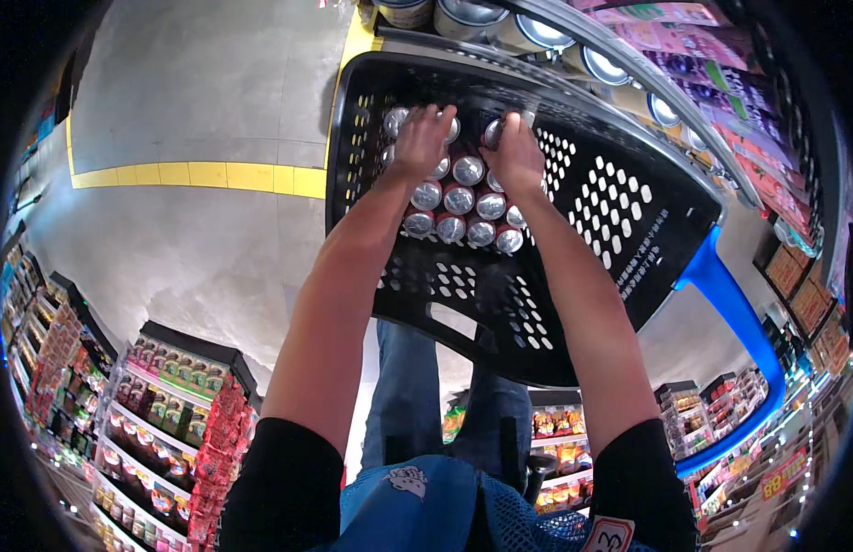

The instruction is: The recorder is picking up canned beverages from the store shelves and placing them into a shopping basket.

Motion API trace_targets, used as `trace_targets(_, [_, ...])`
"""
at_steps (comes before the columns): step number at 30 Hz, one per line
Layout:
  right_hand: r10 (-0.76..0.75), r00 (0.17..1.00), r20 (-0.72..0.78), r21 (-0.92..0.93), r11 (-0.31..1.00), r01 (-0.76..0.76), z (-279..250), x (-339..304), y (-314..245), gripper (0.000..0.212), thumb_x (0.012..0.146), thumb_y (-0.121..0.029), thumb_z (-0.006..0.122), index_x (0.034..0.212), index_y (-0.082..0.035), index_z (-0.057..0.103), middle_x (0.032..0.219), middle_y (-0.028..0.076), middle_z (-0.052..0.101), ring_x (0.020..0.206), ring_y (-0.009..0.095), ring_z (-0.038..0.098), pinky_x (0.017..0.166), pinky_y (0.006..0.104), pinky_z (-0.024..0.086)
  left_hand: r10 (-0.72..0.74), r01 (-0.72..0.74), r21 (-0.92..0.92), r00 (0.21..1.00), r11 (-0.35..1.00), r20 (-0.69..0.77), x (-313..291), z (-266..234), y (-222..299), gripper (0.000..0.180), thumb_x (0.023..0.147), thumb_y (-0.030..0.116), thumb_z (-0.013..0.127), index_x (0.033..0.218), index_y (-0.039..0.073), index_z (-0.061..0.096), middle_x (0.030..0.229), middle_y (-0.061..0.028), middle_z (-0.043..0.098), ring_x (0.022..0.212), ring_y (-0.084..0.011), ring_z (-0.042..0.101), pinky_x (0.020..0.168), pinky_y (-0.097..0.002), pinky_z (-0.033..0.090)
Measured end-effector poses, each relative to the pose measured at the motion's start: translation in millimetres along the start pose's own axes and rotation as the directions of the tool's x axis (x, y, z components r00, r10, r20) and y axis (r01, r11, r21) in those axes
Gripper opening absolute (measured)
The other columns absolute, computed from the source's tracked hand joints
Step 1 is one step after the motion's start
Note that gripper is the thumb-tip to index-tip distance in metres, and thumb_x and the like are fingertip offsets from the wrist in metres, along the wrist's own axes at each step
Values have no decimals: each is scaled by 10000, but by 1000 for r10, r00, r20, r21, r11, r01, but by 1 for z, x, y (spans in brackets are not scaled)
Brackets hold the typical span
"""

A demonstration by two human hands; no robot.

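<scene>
Several silver-topped drink cans (458, 199) with reddish sides stand upright in tight rows inside a black plastic shopping cart basket (573, 267). Over the far left of these rows, my left hand (423, 140) rests with fingers stretched out on or just above the can tops. Another can top (452, 127) shows beside its fingertips. My right hand (516, 155) is curled at the far right edge of the group, closed on a can (492, 134) whose top shows by the thumb. The fingers behind it are partly hidden.
A blue cart handle (744, 340) curves at the right. Beyond the basket, a shelf holds large tins (542, 33) and hanging colourful packets (711, 83). Yellow floor tape (201, 175) runs along the left. Stocked snack shelves (160, 414) stand at the lower left.
</scene>
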State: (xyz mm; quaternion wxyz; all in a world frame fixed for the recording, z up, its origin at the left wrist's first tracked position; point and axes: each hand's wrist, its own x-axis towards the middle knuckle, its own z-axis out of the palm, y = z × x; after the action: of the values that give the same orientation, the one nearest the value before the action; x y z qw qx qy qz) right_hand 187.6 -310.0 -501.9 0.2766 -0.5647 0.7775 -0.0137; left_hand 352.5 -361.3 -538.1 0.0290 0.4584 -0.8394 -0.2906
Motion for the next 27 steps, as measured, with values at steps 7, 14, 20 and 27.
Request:
trace_targets(7, [239, 971, -15, 131, 963, -235, 43, 12, -16, 627, 669, -226, 800, 1132, -40, 420, 1126, 175, 535, 1063, 362, 557, 848, 451, 497, -14, 13, 139, 1000, 990, 3, 5, 34, -16, 655, 640, 84, 717, 1251, 97, 481, 1121, -171, 576, 1066, -326, 573, 1041, -427, 362])
trace_targets(14, [314, 949, 2, 226, 925, -306, 67, 5, -22, 648, 663, -208, 798, 1179, -63, 433, 1162, 205, 542, 1057, 394, 558, 861, 450, 479, -34, 19, 111, 990, 994, 135, 1, 31, -23, 672, 676, 153, 688, 1287, 0, 456, 1237, -215, 535, 1183, -344, 495, 1066, -446, 313])
trace_targets(20, [192, 981, 22, 273, 943, -191, 66, 1, 0, 737, 702, -249, 750, 1301, -27, 382, 1264, 241, 486, 1136, 426, 502, 948, 445, 434, -36, 36, -6, 993, 999, -111, -36, 13, 11, 671, 738, 229, 691, 1305, 11, 407, 1348, -243, 397, 1220, -377, 434, 1057, -506, 295])
trace_targets(27, [191, 950, 246, 295, 919, -261, -14, -56, -12, 642, 784, -255, 650, 1312, -14, 375, 1295, 266, 442, 1163, 426, 473, 972, 461, 416, -249, 286, -212, 951, 934, 184, -137, -41, 76, 604, 763, 217, 671, 1281, 26, 426, 1214, -217, 514, 1110, -411, 504, 968, -514, 378])
